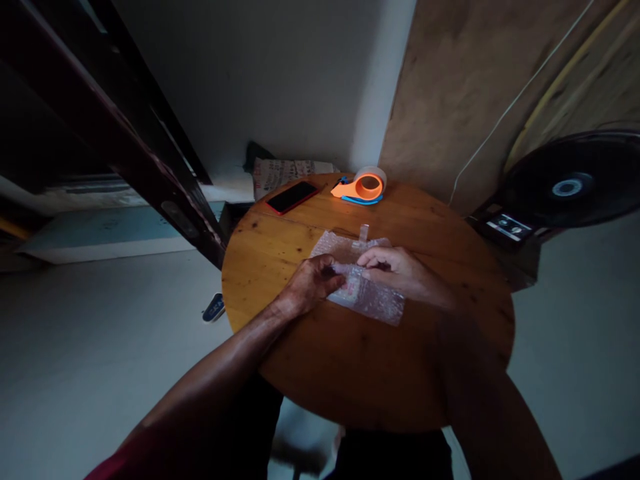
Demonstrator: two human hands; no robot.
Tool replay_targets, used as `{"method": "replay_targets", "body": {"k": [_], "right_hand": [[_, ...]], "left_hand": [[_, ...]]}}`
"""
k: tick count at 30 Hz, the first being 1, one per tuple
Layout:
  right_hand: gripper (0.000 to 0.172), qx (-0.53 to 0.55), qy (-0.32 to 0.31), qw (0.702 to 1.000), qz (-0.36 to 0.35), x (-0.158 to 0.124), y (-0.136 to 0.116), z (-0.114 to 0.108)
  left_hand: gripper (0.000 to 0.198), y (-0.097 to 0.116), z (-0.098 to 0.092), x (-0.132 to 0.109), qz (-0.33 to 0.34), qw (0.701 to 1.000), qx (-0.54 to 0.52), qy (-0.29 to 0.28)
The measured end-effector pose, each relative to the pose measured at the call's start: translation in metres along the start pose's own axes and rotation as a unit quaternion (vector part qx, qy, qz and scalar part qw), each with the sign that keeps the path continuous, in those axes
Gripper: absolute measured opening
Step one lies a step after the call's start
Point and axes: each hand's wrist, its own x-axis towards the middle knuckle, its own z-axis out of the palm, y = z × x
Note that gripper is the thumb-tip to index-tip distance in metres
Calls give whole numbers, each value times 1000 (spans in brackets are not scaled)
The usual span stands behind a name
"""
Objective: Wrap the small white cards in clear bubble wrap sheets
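Observation:
A sheet of clear bubble wrap lies on the round wooden table, folded over a small flat item with a pinkish face that shows through it. A short strip of clear tape sticks up at the wrap's far edge. My left hand rests on the wrap's left side, fingers curled and pressing down on it. My right hand lies on the top of the wrap, fingers bent and pinching it near the tape.
An orange and blue tape dispenser with a white roll sits at the table's far edge. A phone with a red case lies to its left. A dark fan stands at the right, a dark ladder-like frame at the left.

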Motion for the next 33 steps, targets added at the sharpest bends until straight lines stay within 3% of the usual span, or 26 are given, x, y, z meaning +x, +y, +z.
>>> {"method": "replay_targets", "body": {"k": [4, 11, 20, 33], "right_hand": [[12, -21, 17, 999, -17, 2, 6, 4], [18, -87, -68, 994, -17, 1, -5, 2], [20, -39, -82, 994, -51, 2, 9, 6], [17, -56, 11, 998, -41, 4, 10, 7]], "left_hand": [[17, -2, -1, 1, 13, 1000, 8, -7], [17, -7, 0, 2, 30, 999, 10, -7], [15, -11, 0, 2, 43, 999, 8, -15], [10, -2, -2, 2, 56, 997, 44, 3]]}}
